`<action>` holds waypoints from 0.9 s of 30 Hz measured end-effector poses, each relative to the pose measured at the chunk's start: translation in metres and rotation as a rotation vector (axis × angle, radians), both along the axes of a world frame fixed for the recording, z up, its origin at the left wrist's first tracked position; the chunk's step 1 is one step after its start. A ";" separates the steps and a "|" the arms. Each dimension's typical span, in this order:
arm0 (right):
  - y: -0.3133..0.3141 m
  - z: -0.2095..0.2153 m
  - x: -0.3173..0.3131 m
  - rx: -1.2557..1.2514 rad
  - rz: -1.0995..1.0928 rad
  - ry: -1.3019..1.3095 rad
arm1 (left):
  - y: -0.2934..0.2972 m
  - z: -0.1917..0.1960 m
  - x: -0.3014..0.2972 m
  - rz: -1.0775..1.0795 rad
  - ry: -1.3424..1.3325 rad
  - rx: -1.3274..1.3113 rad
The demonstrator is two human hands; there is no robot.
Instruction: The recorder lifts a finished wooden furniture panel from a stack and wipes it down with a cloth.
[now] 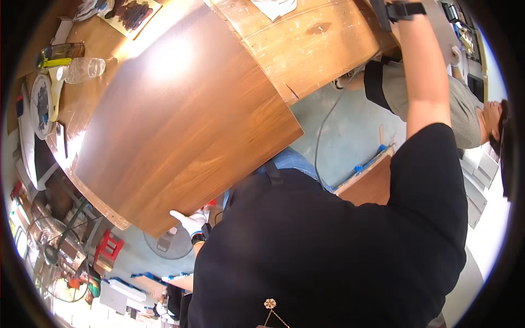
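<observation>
A large brown wood-grain panel (191, 126) lies on the worktable, its near edge jutting toward my body. My left hand (192, 223), in a white glove, is at the panel's near left edge. Its thumb reaches over the edge while the other fingers are mostly hidden, so the hand looks closed round the board. My right arm (424, 71) stretches up to the far right, a black strap (406, 10) round the wrist. Beyond that strap the right hand is cut off by the picture's edge, and what it touches cannot be seen.
A scuffed wooden tabletop (322, 49) extends beyond the panel. To the left are a clear plastic bottle (86, 70) and a stained round lid (41, 106). A cable (319, 142) hangs at right near another person (456, 104). A red stool (109, 247) stands lower left.
</observation>
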State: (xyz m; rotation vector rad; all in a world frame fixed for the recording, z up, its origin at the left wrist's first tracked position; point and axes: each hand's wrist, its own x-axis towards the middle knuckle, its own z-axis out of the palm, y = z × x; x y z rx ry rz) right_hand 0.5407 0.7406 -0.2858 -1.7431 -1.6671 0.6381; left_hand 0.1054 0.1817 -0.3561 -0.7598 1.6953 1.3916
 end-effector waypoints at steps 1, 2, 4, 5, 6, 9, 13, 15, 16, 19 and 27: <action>0.001 0.010 0.006 0.015 0.004 -0.047 | 0.013 0.004 0.009 0.016 0.029 -0.040; -0.003 0.019 0.003 0.020 0.021 -0.081 | -0.003 -0.006 0.000 0.021 0.031 -0.034; -0.009 0.044 -0.007 0.045 0.061 -0.153 | -0.042 -0.038 -0.024 -0.057 0.238 -0.088; -0.008 0.055 -0.006 0.067 0.077 -0.200 | -0.027 -0.033 -0.012 -0.047 0.228 -0.066; -0.004 0.069 -0.007 0.094 0.096 -0.247 | -0.007 -0.023 0.001 0.010 0.291 0.045; 0.021 0.118 -0.023 0.204 0.167 -0.368 | -0.017 -0.023 -0.002 0.098 0.241 0.166; 0.095 0.124 -0.035 0.255 0.160 -0.392 | -0.042 -0.049 -0.013 0.156 0.186 0.277; 0.100 0.098 -0.070 0.349 0.409 -0.708 | -0.054 -0.056 -0.010 0.163 0.241 0.255; 0.137 0.077 -0.055 0.403 0.402 -0.833 | -0.047 -0.062 -0.008 0.152 0.199 0.260; 0.181 0.025 -0.084 0.424 0.453 -0.940 | -0.041 -0.063 0.000 0.247 0.169 0.178; 0.238 -0.036 -0.135 0.019 0.218 -0.141 | -0.012 -0.065 0.013 0.367 0.206 0.113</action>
